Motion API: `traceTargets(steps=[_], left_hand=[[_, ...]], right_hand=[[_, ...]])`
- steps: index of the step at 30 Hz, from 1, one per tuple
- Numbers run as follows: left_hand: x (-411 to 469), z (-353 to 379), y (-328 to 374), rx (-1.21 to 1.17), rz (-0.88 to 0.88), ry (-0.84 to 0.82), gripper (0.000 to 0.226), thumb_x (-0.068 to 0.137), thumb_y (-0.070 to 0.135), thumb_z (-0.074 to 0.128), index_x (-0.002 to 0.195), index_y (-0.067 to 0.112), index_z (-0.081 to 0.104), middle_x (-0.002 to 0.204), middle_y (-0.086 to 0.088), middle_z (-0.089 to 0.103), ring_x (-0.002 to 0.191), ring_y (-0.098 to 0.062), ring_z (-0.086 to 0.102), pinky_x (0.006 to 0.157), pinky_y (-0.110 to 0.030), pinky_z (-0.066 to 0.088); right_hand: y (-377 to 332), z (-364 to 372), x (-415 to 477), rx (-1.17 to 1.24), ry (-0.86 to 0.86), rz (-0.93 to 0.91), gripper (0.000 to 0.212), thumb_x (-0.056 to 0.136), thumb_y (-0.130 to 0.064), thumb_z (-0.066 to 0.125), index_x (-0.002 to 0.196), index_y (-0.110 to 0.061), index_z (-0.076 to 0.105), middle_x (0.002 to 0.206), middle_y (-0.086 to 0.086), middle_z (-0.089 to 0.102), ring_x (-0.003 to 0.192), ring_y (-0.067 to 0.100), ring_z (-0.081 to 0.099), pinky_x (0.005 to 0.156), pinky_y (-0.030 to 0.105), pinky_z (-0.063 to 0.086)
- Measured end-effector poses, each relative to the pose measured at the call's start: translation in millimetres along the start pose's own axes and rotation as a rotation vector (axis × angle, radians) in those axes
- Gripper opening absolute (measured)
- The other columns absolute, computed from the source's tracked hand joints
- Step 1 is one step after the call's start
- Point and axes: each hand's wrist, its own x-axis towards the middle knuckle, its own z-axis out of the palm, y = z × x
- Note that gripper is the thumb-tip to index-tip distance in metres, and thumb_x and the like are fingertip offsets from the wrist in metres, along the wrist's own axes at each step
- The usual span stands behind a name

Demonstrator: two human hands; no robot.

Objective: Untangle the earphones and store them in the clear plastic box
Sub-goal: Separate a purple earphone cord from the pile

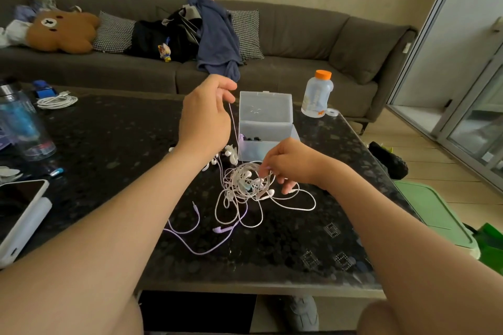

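One view only — a wide-angle camera on the person's head, facing forward and down, close over the table (109,130); left hand (206,117), right hand (291,163) and earphones (245,185) sit mid-frame, the sofa (299,35) far behind.

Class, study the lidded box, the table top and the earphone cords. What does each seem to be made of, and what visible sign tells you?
The box: clear, frosted plastic; you see through its lid and walls. The table top: probably polished stone, perhaps under glass; dark, flecked, glossy. The earphone cords: likely soft rubbery plastic, white and lilac; they bend in loose loops.
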Motion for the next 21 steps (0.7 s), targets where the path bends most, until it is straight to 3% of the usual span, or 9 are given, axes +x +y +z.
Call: traceTargets(steps=[3,6,9,11,13,15,18,21], left_hand=[[-1,-2,2,0.017,0.043,0.042,0.032,0.11,0.005,0.042,0.131,0.012,0.065,0.105,0.0,0.072,0.092,-0.016,0.066,0.082,-0.025,0.052],[-1,-7,7,-0.046,0.097,0.137,0.032,0.108,0.012,0.041,0.126,0.01,0.067,0.109,-0.006,0.071,0.082,-0.016,0.07,0.074,-0.027,0.057],[-1,-10,10,-0.074,0.189,0.129,0.031,0.103,0.002,0.046,0.124,0.009,0.068,0.119,-0.006,0.068,0.082,-0.018,0.071,0.07,-0.029,0.058],[-2,-9,12,-0.064,0.261,0.099,0.036,0.098,-0.008,0.048,0.123,0.008,0.069,0.121,-0.007,0.066,0.075,-0.012,0.066,0.07,-0.022,0.056],[-1,-8,16,-0.062,0.326,0.09,0.036,0.098,0.0,0.043,0.122,0.006,0.069,0.12,-0.008,0.065,0.067,-0.008,0.063,0.067,-0.022,0.057],[-1,-7,19,-0.077,0.346,0.084,0.037,0.098,0.002,0.041,0.121,0.006,0.07,0.117,-0.007,0.065,0.072,-0.012,0.066,0.067,-0.028,0.06],[-3,-4,17,-0.107,0.24,0.076,0.045,0.09,-0.02,0.05,0.119,0.006,0.071,0.115,-0.006,0.066,0.093,-0.017,0.068,0.079,-0.032,0.064],[0,-4,18,-0.356,-0.125,0.091,0.042,0.095,-0.019,0.046,0.113,0.01,0.07,0.105,-0.003,0.065,0.096,-0.016,0.071,0.081,-0.034,0.066]], right_hand=[[0,-1,-2,-0.042,0.006,0.004,0.029,0.099,-0.026,0.063,0.083,-0.013,0.083,0.081,0.019,0.066,0.071,0.031,0.069,0.073,0.038,0.067],[0,0,-7,-0.126,0.021,-0.046,0.032,0.099,-0.035,0.073,0.077,-0.014,0.081,0.076,0.009,0.077,0.068,0.023,0.077,0.071,0.03,0.065],[-3,2,-8,0.029,0.013,-0.033,0.027,0.102,-0.026,0.071,0.096,0.0,0.073,0.079,0.013,0.078,0.071,0.027,0.079,0.067,0.031,0.065],[-7,3,-8,0.141,0.004,0.003,0.022,0.103,-0.018,0.069,0.117,-0.007,0.055,0.082,0.018,0.079,0.074,0.034,0.08,0.066,0.039,0.066],[-9,4,-8,0.184,-0.019,0.005,0.034,0.105,-0.012,0.064,0.128,-0.019,0.04,0.081,0.02,0.078,0.075,0.037,0.079,0.069,0.045,0.067],[-9,6,-6,0.157,-0.028,-0.024,0.028,0.108,-0.014,0.057,0.133,-0.019,0.044,0.077,0.021,0.075,0.076,0.037,0.079,0.07,0.046,0.067],[-6,5,-4,0.079,-0.003,-0.032,0.016,0.11,-0.023,0.056,0.119,-0.011,0.064,0.079,0.024,0.074,0.076,0.031,0.08,0.069,0.039,0.066],[-2,1,-4,0.046,0.014,-0.036,0.018,0.108,-0.024,0.059,0.11,-0.012,0.072,0.081,0.014,0.078,0.073,0.023,0.077,0.07,0.032,0.065]])
